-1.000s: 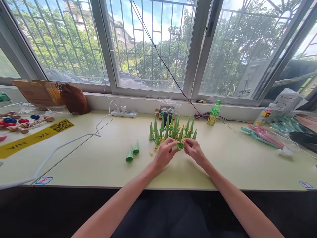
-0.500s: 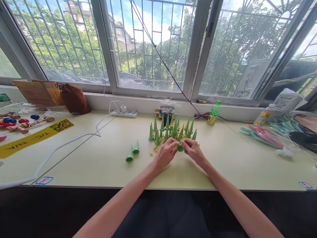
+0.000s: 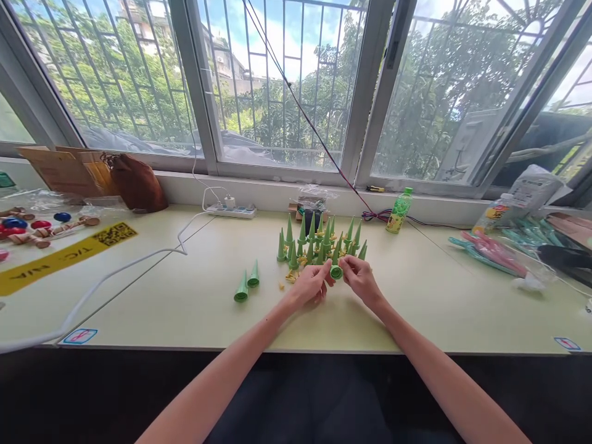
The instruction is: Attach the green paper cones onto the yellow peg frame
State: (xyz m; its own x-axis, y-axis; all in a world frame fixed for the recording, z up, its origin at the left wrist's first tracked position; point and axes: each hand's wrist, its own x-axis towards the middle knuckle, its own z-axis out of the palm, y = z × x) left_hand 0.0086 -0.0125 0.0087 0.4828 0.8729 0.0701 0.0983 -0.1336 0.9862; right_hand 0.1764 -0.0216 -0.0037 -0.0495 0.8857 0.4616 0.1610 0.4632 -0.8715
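Note:
Between my hands is a green plastic cone [image 3: 336,272], its open round base turned toward me. My left hand [image 3: 313,282] grips it from the left with thumb and fingers. My right hand [image 3: 361,277] pinches at its right side; whether a small piece sits in those fingertips is hidden. Just beyond stand several upright green cones [image 3: 293,254] in a cluster, with small yellow pieces [image 3: 291,277] scattered among and in front of them. Two more cones lie to the left, a nearer one [image 3: 241,288] and a farther one [image 3: 253,275], bases facing me.
A power strip [image 3: 234,212] with a white cable [image 3: 139,256] runs along the left. Behind the cones is a green bottle [image 3: 400,211]. Plastic packets [image 3: 490,253] lie at right. Wooden toys with coloured balls [image 3: 41,225] and a brown pouch [image 3: 136,182] are at left.
My left hand's fingers have shifted on the cone, with the thumb now along its side and the other fingers lower. The cone has risen slightly. My right hand stays close to it.

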